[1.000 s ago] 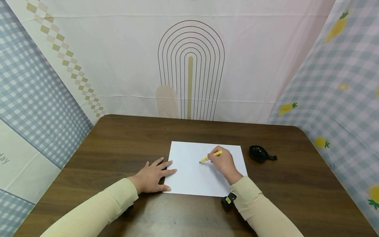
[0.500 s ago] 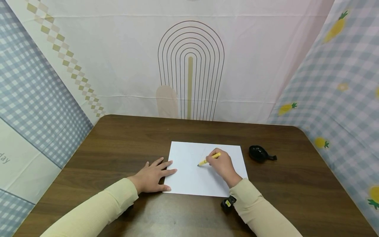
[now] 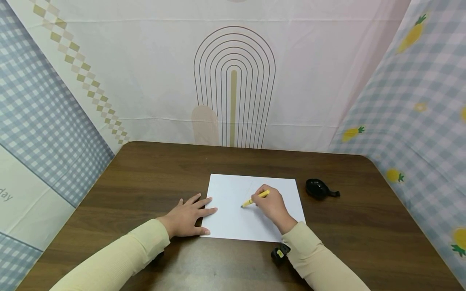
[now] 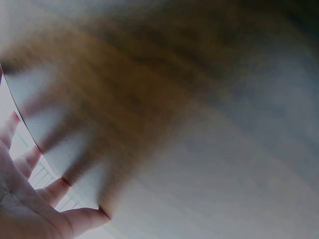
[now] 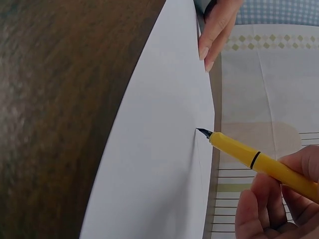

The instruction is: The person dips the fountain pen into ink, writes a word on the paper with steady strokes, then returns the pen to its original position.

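A white sheet of paper [image 3: 225,218] lies on the brown wooden table. My left hand [image 3: 187,218] rests flat with spread fingers across the sheet's left edge; the left wrist view shows its fingertips against a surface. Over the right half of the sheet, my right hand [image 3: 271,204] pinches a yellow fountain pen [image 3: 255,198] between thumb and fingers. In the right wrist view the pen's dark nib [image 5: 203,132] meets the paper, and a thin line runs from it. The pen leans back toward the hand.
Right of the paper sits a glossy black small dish with a short handle [image 3: 317,188]. A black wrist camera [image 3: 279,253] is strapped under the right cuff. Patterned cloths [image 3: 156,72] hang behind the brown table [image 3: 164,169] and on both sides.
My right hand has moved the pen a little left and toward me, with its tip sliding down the sheet. The left hand and the paper stay where they were.
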`<state>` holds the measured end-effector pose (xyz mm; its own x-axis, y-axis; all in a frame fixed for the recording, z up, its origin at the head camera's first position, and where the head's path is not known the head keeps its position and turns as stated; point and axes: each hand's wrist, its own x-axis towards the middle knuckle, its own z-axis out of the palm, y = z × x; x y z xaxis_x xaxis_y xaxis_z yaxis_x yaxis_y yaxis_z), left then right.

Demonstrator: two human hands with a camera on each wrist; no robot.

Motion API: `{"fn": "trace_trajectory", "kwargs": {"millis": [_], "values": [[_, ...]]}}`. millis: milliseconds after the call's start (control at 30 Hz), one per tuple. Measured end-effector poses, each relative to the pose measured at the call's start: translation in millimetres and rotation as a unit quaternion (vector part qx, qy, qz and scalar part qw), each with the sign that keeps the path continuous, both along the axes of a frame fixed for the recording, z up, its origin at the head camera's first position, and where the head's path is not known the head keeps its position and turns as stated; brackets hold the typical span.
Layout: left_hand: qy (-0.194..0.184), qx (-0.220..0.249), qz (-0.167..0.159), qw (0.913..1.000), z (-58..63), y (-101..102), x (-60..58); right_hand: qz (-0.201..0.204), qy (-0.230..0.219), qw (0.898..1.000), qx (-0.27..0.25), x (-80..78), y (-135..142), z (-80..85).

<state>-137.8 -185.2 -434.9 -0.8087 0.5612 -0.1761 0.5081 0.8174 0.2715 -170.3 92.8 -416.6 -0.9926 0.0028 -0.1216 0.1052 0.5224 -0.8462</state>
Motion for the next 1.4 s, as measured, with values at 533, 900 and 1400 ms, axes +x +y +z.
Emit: {"fn": "trace_trajectory", "kwargs": {"millis": [533,900,1400], "values": [[-0.001,-0.002,-0.001,1.0,-0.4,-0.2,0.0,0.01,-0.001,1.0,-0.004,7.5,-3.2,0.9],[0.0,-0.004,0.0,1.0,-1.4,-0.6,-0.8,0.019,0.012,1.0,-0.003,11.2,-5.0,-1.1],[-0.002,-0.008,0.003,1.0,-0.7,0.2,-0.5,0.024,0.01,1.0,-0.004,10.5,-4.7,-1.0]]}}
